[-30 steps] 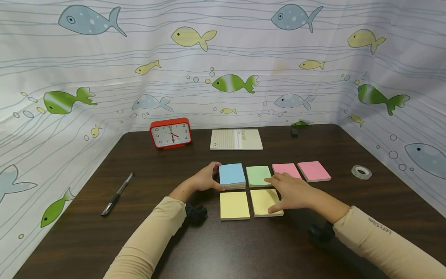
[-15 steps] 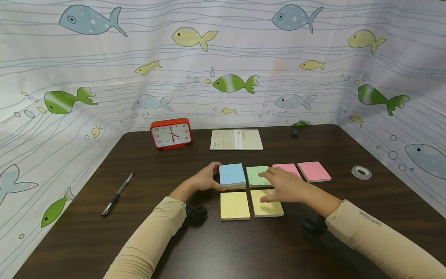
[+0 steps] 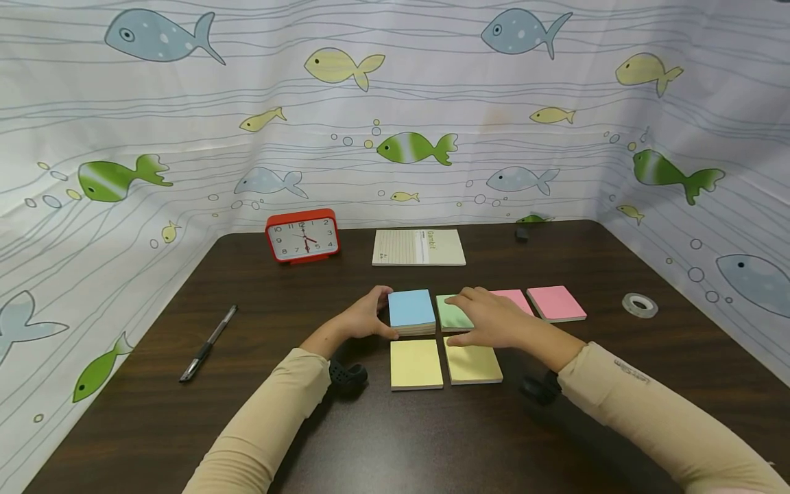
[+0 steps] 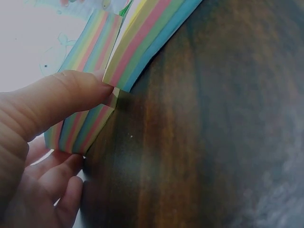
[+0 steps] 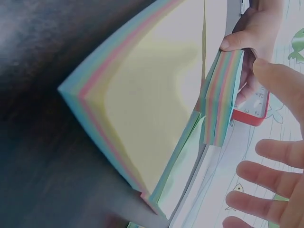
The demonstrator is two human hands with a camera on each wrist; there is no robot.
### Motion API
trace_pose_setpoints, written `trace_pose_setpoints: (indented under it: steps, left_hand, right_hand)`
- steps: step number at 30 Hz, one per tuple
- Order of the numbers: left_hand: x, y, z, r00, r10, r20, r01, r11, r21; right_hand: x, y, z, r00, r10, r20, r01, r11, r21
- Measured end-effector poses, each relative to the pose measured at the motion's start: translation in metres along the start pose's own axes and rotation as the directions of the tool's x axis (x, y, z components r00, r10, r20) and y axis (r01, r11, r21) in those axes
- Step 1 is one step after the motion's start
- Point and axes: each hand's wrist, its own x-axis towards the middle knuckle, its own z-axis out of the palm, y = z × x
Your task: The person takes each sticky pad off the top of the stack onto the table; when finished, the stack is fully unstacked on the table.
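In the head view my left hand (image 3: 364,315) holds the left side of a blue-topped stack of sticky notes (image 3: 411,309). Its thumb (image 4: 71,90) lies at the near side, with the other fingers on the far side; the stack's striped edges look two pads thick. My right hand (image 3: 494,321) hovers with spread fingers over a green sticky note pad (image 3: 450,317) and the right yellow pad (image 3: 474,367), holding nothing. Left of that lies another yellow pad (image 3: 416,363). Two pink pads, one partly behind the right hand (image 3: 518,300) and one beside it, lie farther right.
A red clock (image 3: 302,237) and a cream notebook (image 3: 418,247) stand and lie at the back. A pen (image 3: 208,344) is at the left, a tape roll (image 3: 640,305) at the right. A fish-print curtain (image 3: 432,103) encloses the table.
My right hand has lifted off the right yellow pad and shifted left toward the blue stack, covering more of the green pad. The left hand and the pads have stayed in place.
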Motion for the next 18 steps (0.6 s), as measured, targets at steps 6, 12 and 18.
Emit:
trace_pose_setpoints:
  steps: [6, 12, 18]
  left_hand:
    - [0.001, 0.000, 0.001, 1.000, -0.005, -0.003, 0.005, 1.000, 0.017]
    - [0.000, 0.000, 0.001, 1.000, -0.005, -0.001, 0.005, 1.000, 0.017]
    - [0.001, 0.000, 0.001, 1.000, -0.003, -0.004, 0.003, 1.000, 0.021]
  right_hand:
    - [0.011, -0.002, -0.001, 1.000, 0.002, -0.004, -0.002, 1.000, -0.008]
    - [0.024, -0.005, -0.003, 0.999, 0.025, 0.029, -0.024, 0.999, -0.024]
    - [0.034, -0.010, -0.005, 0.997, 0.044, 0.060, -0.043, 0.999, -0.019]
